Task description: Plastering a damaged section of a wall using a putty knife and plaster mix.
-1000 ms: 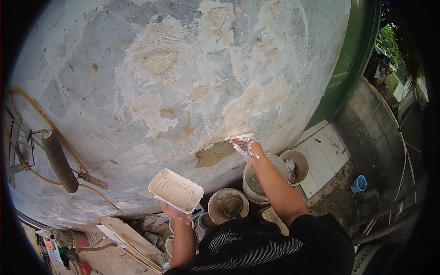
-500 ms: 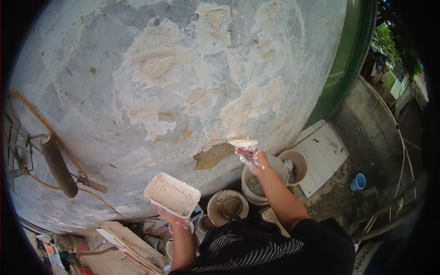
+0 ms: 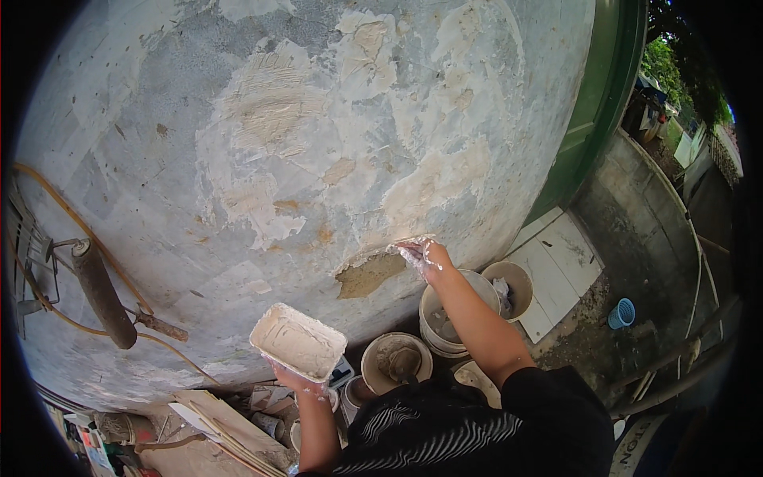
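Observation:
In my left hand point(image 3: 298, 380) is a rectangular pale tub point(image 3: 299, 342), its inside coated with cream-coloured filler paste. The fingers curl round its underside. My right hand point(image 3: 426, 258), smeared with white paste, grips a putty knife point(image 3: 407, 241) whose blade is pressed to the wall; the hand hides most of it. Just left of that hand, a hole in the plaster point(image 3: 369, 276) shows bare brown mortar, with paste along its upper edge. Rough cream patches point(image 3: 274, 107) cover much of the grey wall point(image 3: 159, 183) above.
Buckets stand at the wall's foot, among them a large pale bucket point(image 3: 439, 318) below my right arm and a mortar-crusted bucket point(image 3: 395, 359). A paint roller point(image 3: 106, 298) and orange hose point(image 3: 75, 215) are at left, boards point(image 3: 238, 433) lower left. A green door point(image 3: 584, 131) and blue basket point(image 3: 621, 314) are at right.
My right hand has moved slightly left and up, and the putty knife has turned from showing its paste-loaded blade to lying close against the wall. The tub has barely shifted.

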`<state>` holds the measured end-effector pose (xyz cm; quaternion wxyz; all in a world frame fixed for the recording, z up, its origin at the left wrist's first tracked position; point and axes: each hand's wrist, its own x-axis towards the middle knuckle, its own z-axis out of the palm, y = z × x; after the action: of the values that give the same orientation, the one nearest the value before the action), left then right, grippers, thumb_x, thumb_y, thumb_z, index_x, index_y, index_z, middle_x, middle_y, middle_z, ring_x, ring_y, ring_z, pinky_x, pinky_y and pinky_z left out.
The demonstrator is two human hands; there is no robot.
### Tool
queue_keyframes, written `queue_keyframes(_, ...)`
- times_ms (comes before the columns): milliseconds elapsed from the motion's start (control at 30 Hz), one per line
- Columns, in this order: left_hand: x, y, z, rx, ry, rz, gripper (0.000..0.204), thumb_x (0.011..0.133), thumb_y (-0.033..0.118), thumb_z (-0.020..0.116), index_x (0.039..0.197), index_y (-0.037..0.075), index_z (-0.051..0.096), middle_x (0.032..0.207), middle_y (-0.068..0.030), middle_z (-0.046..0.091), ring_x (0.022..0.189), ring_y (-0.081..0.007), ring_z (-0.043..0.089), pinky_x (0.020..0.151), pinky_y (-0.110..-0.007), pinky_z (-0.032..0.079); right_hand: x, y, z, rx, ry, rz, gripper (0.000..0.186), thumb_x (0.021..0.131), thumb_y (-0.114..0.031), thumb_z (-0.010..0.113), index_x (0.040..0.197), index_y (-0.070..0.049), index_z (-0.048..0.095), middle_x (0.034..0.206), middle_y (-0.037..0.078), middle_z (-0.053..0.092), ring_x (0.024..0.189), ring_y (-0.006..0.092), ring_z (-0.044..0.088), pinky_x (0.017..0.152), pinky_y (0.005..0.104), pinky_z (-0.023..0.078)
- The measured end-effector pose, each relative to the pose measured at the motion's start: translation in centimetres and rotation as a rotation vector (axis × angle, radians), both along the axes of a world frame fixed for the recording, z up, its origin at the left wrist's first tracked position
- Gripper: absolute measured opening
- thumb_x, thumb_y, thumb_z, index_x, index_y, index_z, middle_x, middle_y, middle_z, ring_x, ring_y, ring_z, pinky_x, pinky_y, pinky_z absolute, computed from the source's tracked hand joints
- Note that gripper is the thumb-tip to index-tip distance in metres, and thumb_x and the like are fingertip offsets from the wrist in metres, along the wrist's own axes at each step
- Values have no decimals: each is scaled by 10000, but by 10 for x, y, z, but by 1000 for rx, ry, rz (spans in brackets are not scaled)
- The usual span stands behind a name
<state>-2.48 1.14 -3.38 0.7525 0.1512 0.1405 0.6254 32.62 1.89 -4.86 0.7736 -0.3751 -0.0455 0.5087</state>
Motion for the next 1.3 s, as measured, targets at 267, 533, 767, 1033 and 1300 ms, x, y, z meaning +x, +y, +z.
queue_keyframes(267, 9, 1, 3, -30, 36, 7, 502, 914, 414, 310, 1290, 102, 426, 1257, -114, 502, 1094, -373, 522, 903, -537, 437, -2, -20, 13, 76, 40, -49, 273, 943, -140, 334, 1035, 79, 470, 1032, 250, 588, 950, 317, 600, 835, 389, 508)
queue_keyframes(533, 8, -1, 5, 0, 50, -23, 511, 912, 421, 310, 1294, 102, 426, 1261, -118, 500, 1092, -371, 525, 896, -540, 442, -3, -51, -13, -86, 15, -35, 313, 931, -147, 301, 1055, 56, 505, 1034, 205, 611, 926, 289, 617, 842, 412, 485)
queue_keyframes(767, 9, -1, 6, -70, 67, 28, 508, 917, 430, 301, 1286, 107, 436, 1259, -112, 500, 1091, -363, 525, 896, -531, 445, -6, -17, -12, -30, -27, -29, 316, 937, -124, 281, 1045, 109, 466, 1018, 273, 585, 971, 339, 592, 871, 398, 495)
queue_keyframes(1033, 5, -4, 8, -101, 137, 88, 493, 922, 424, 318, 1284, 111, 436, 1248, -105, 505, 1078, -350, 533, 887, -517, 454, 26, -40, 46, 121, -100, -173, 266, 912, -186, 413, 1025, 13, 546, 959, 155, 641, 851, 236, 623, 726, 339, 484)
queue_keyframes(1300, 14, -9, 14, -114, 128, 37, 492, 921, 436, 318, 1264, 112, 456, 1223, -93, 527, 1064, -346, 543, 883, -514, 456, 16, -64, -50, -132, -14, -140, 284, 918, -245, 414, 971, -18, 577, 894, 134, 656, 813, 230, 635, 706, 341, 495)
